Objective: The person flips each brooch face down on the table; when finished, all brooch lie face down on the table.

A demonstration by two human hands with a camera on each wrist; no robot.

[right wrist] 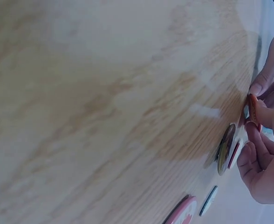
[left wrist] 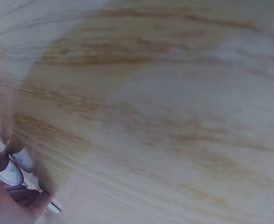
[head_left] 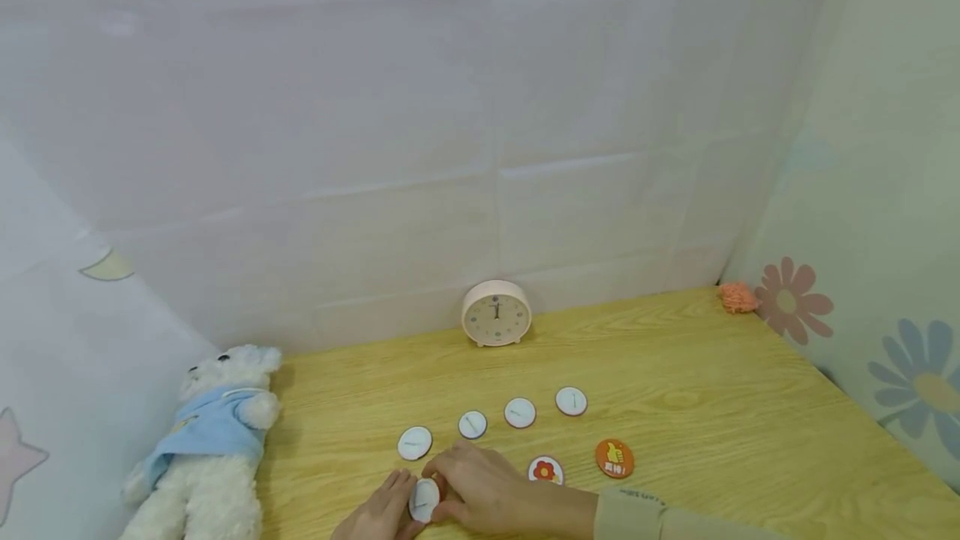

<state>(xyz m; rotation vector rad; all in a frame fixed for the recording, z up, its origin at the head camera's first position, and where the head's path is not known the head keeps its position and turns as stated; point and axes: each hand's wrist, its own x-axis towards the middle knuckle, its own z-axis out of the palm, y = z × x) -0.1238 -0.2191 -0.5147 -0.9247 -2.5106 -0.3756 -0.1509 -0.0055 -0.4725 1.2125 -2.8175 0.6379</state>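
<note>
White disc is partly covered by the right hand.

My right sleeve is pale beige cloth, and its straight edge stops short of the wrist, leaving some forearm bare. Near that edge, on the upper side, runs a short line of dark lettering, too small for me to read. Beside it the cloth shows a fold or a seam; I cannot tell which. My right hand and left hand are both bare.
</note>
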